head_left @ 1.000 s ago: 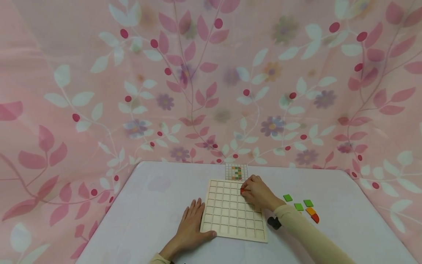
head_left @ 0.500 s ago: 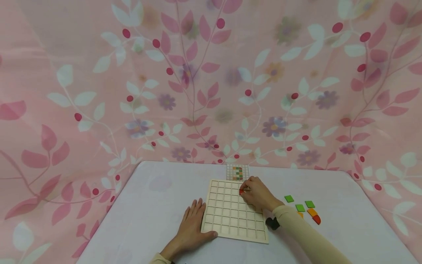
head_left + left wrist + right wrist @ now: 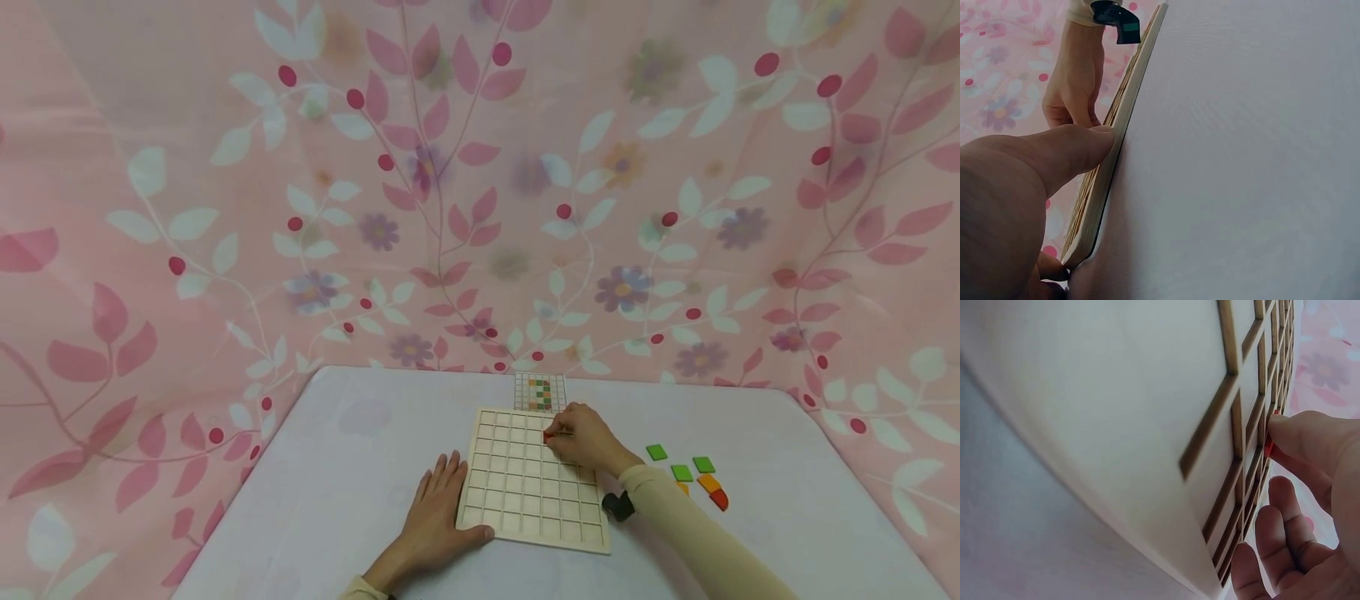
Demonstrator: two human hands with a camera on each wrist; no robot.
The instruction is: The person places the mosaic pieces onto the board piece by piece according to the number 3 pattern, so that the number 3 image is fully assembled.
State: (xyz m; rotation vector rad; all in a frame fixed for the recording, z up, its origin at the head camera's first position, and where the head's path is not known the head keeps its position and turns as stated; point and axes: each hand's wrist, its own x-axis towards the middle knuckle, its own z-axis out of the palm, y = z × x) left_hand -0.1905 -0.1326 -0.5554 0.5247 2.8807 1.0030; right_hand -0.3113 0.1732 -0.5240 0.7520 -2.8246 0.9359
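Perhaps the likeliest trouble, as we judge it, is the red piece (image 3: 547, 436) ending up askew or in the wrong cell: it is small, the right hand (image 3: 588, 437) covers much of it, and the cells of the board (image 3: 512, 481) look alike. We also think its edge could catch on the dividers (image 3: 1209, 425) if it tips. The board could slide over the surface (image 3: 315, 467) if the right hand pushes sideways; the left hand (image 3: 435, 512) guards against this, its fingers straight along the left edge and its thumb on the rim at the near left corner. Lifting that hand would weaken the brace, we suppose.

As for where things lie, we see the red piece at the board's far right part, between the right hand's thumb and index finger in a narrow pinch, just beyond the palm. We cannot tell whether it sits flat in its cell. Three green tiles (image 3: 682, 473), an orange tile (image 3: 708, 483) and a loose red piece (image 3: 719, 500) lie to the right, well apart from the fingertips, and a patterned card (image 3: 540, 392) lies just beyond the board.
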